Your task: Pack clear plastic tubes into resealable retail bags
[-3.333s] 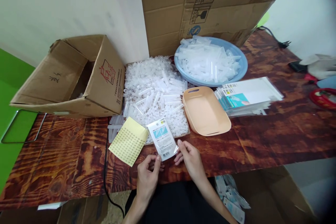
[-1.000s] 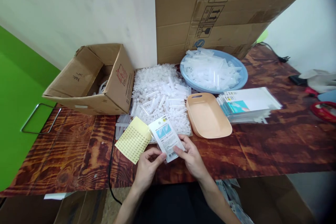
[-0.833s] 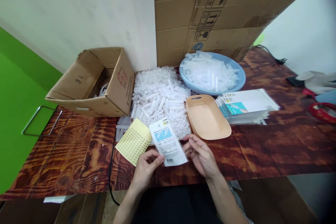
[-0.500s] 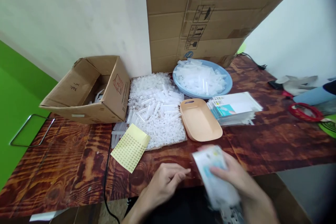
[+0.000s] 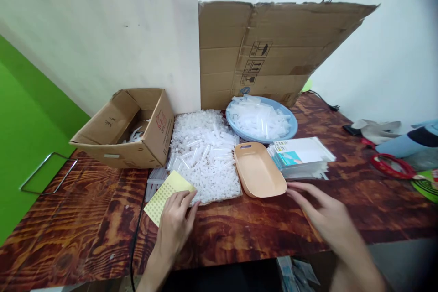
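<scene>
Left hand (image 5: pixel 174 223) is laid on the yellow sticker sheet (image 5: pixel 163 195) near the front edge of the surface (image 5: pixel 85 219); its fingers (image 5: pixel 186 200) are held loosely together, flat on the sheet's right part, nothing pinched. Right hand (image 5: pixel 325 214) is stretched forward with fingers (image 5: pixel 301 188) spread and empty, just short of the stack of printed bags (image 5: pixel 301 157) and beside the beige tray (image 5: pixel 258 171). A heap of clear tubes (image 5: pixel 205 155) is seen behind the sheet, a blue basin (image 5: pixel 290 121) toward the back edge, an open cardboard box (image 5: pixel 133 127) at back left.
</scene>
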A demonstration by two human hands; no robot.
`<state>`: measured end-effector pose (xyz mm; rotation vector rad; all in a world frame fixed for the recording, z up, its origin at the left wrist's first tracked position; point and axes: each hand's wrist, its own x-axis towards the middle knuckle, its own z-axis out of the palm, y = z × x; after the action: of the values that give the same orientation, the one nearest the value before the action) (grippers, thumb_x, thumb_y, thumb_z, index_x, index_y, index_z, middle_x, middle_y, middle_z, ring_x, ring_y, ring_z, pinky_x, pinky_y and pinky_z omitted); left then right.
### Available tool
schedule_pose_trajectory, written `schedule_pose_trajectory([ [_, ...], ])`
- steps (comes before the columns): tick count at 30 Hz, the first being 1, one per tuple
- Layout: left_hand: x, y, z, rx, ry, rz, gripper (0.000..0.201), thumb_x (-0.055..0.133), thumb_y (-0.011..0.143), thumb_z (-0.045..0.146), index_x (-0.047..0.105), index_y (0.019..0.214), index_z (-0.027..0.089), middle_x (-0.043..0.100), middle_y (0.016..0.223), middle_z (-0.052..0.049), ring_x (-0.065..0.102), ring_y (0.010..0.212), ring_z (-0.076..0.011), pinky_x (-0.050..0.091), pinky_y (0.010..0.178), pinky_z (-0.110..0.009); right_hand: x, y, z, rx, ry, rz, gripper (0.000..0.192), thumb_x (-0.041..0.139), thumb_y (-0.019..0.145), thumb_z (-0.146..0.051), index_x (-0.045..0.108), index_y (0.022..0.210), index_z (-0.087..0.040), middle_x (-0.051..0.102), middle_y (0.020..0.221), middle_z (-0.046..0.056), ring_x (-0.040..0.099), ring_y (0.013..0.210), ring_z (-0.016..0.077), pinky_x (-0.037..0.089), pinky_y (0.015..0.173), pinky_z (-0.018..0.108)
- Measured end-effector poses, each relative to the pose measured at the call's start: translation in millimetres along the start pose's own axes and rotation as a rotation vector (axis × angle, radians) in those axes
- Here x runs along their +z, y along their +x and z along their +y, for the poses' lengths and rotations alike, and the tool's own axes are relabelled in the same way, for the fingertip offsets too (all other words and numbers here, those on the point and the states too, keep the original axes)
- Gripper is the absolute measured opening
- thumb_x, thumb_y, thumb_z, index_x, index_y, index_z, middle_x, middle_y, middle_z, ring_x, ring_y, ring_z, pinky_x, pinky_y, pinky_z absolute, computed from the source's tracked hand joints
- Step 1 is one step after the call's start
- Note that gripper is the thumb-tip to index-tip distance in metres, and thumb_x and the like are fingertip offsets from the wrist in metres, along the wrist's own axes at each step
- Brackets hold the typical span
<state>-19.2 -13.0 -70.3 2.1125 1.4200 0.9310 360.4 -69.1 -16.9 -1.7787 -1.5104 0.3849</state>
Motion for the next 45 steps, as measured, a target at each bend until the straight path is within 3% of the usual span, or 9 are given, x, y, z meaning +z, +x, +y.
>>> schedule_pose_trajectory([
  [5, 9.7, -35.2, -38.2, -0.004, 0.444, 0.119, 0.059, 0.065, 0.091, 0.030, 0.048, 0.145, 0.016, 0.059, 0.137, -0.019, 0.052, 0.128, -0.0407, 0.048, 0.101, -0.058, 106.4, 71.2, -47.7, -0.485, -0.246, -0.271, 0.018, 0.052, 0.096, -0.016, 0.069, 0.098, -0.019, 0.072, 0.098, 0.010, 0.063, 0.095, 0.0263, 0.048, 0.086, 0.037],
  [12, 15.7, -71.0, -70.2, 0.067, 0.424, 0.227, 0.066, 0.040, 0.096, 0.007, 0.028, 0.157, 0.026, 0.056, 0.145, -0.012, 0.056, 0.132, -0.0281, 0.052, 0.107, -0.045, 184.9, 105.6, -73.6, -0.645, -0.605, -0.407, 0.035, 0.048, 0.077, 0.013, 0.067, 0.085, -0.015, 0.066, 0.096, 0.014, 0.055, 0.098, 0.0291, 0.037, 0.091, 0.040],
  [16, 7.9, -73.8, -55.1, 0.299, 0.364, 0.200, 0.058, 0.035, 0.099, 0.008, 0.034, 0.156, 0.021, 0.063, 0.138, -0.011, 0.059, 0.129, -0.0258, 0.051, 0.109, -0.038, 191.0, 116.9, -67.1, -0.652, -0.587, -0.413, 0.028, 0.049, 0.081, 0.007, 0.064, 0.088, -0.016, 0.065, 0.095, 0.012, 0.055, 0.097, 0.0295, 0.036, 0.091, 0.041],
  [19, 14.2, -67.1, -35.6, 0.598, 0.333, -0.010, 0.046, 0.037, 0.104, 0.014, 0.047, 0.148, 0.015, 0.069, 0.130, -0.009, 0.063, 0.125, -0.0246, 0.049, 0.110, -0.035, 188.4, 116.7, -70.1, -0.612, -0.544, -0.399, 0.020, 0.049, 0.087, -0.001, 0.060, 0.095, -0.015, 0.063, 0.098, 0.012, 0.054, 0.096, 0.0280, 0.038, 0.089, 0.038],
  [22, 24.2, -56.4, -24.9, 0.654, 0.267, -0.179, 0.036, 0.045, 0.104, 0.016, 0.056, 0.138, 0.015, 0.073, 0.124, -0.006, 0.069, 0.116, -0.0210, 0.049, 0.108, -0.032, 188.4, 102.1, -77.6, -0.570, -0.511, -0.415, 0.022, 0.045, 0.087, 0.000, 0.057, 0.095, -0.016, 0.061, 0.098, 0.010, 0.057, 0.091, 0.0242, 0.041, 0.083, 0.033],
  [30, 29.5, -38.9, -29.5, 0.530, -0.127, -0.404, 0.050, 0.060, 0.097, 0.040, 0.052, 0.142, 0.019, 0.074, 0.120, -0.013, 0.070, 0.113, -0.0247, 0.052, 0.104, -0.034, 214.2, 67.5, -85.5, -0.415, -0.513, -0.559, 0.015, 0.052, 0.092, -0.006, 0.060, 0.097, -0.017, 0.064, 0.100, 0.010, 0.065, 0.085, 0.0239, 0.043, 0.071, 0.030],
  [34, 25.0, -38.6, -23.9, 0.325, -0.269, -0.288, 0.035, 0.056, 0.097, 0.020, 0.063, 0.132, 0.021, 0.076, 0.115, -0.012, 0.070, 0.112, -0.0253, 0.055, 0.100, -0.034, 218.7, 72.2, -81.9, -0.386, -0.478, -0.557, 0.031, 0.048, 0.080, 0.009, 0.062, 0.091, -0.016, 0.067, 0.093, 0.010, 0.065, 0.082, 0.0233, 0.044, 0.071, 0.030],
  [39, 19.1, -17.3, -20.9, -0.053, -0.332, 0.036, 0.022, 0.054, 0.099, 0.020, 0.073, 0.109, 0.019, 0.076, 0.101, -0.011, 0.073, 0.094, -0.0221, 0.060, 0.083, -0.031, 214.1, 70.1, -83.1, -0.395, -0.356, -0.528, 0.032, 0.049, 0.082, 0.007, 0.063, 0.099, -0.017, 0.068, 0.097, 0.008, 0.065, 0.090, 0.0229, 0.046, 0.078, 0.030],
  [45, 33.9, 19.2, -13.4, -0.263, -0.489, 0.117, 0.025, 0.069, 0.091, 0.027, 0.074, 0.116, 0.024, 0.076, 0.102, -0.006, 0.072, 0.090, -0.0210, 0.059, 0.081, -0.031, 215.2, 42.6, -92.6, -0.129, 0.488, -0.505, 0.006, 0.057, 0.094, -0.019, 0.060, 0.099, -0.021, 0.068, 0.092, 0.002, 0.065, 0.085, 0.0184, 0.049, 0.075, 0.026],
])
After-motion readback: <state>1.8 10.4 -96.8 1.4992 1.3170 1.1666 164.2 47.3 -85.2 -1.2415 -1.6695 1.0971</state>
